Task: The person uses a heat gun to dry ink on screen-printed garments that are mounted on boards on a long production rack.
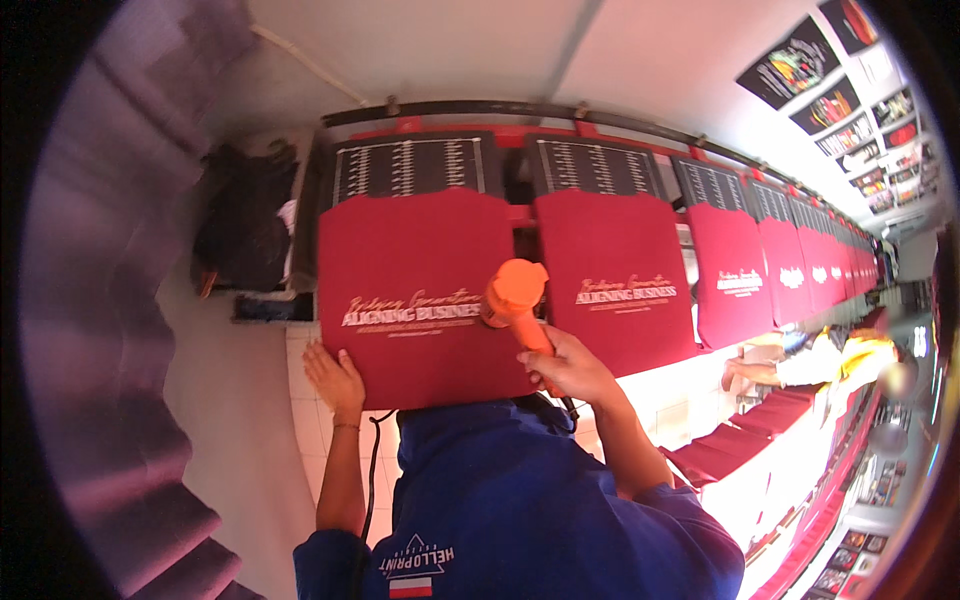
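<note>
My right hand (pixel 580 368) is wrapped round the handle of an orange hair dryer (pixel 519 285), which is over the right side of the nearest maroon shirt (pixel 420 240). That shirt lies flat on a dark board (pixel 410 168) with white markings, and light printed lettering runs across it. The dryer's head covers the end of the lettering. My left hand (pixel 335 380) lies open at the shirt's lower left corner, fingers apart. Beside it to the right, a second maroon shirt (pixel 610 250) carries the same kind of print.
More shirt-covered boards (pixel 728 270) run off to the right along a dark rail (pixel 490 110). Dark cloth (pixel 245 215) is piled at the left, near a purple curtain (pixel 120 300). A person in yellow (pixel 866 362) is at the right. A black cord (pixel 374 465) hangs by my body.
</note>
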Available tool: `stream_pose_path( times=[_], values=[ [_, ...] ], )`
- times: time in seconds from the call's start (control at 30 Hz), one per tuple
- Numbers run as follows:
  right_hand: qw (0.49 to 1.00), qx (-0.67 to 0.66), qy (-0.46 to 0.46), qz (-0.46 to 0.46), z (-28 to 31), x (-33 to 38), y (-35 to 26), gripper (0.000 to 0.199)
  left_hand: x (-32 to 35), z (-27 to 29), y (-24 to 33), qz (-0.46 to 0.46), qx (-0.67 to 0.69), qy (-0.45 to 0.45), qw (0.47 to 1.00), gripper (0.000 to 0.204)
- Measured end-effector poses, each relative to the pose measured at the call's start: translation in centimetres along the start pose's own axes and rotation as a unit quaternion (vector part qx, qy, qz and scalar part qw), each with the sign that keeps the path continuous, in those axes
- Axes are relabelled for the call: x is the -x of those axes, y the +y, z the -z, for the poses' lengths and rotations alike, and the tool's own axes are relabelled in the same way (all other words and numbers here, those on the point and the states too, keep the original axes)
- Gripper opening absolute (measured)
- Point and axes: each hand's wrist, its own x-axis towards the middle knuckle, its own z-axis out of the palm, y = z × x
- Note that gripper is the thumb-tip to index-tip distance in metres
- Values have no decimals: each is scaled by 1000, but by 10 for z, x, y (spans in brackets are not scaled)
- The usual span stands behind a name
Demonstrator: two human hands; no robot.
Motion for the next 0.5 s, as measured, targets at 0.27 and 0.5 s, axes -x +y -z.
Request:
stream_pose_path(
  times=[0.27,0.5],
  values=[
    [993,-30,117,-17,169,62,24,35,-8,-29,65,70,-57,37,995,63],
    [962,-74,263,-9,301,87,60,32,-3,-45,116,125,-55,51,989,69]
  ],
)
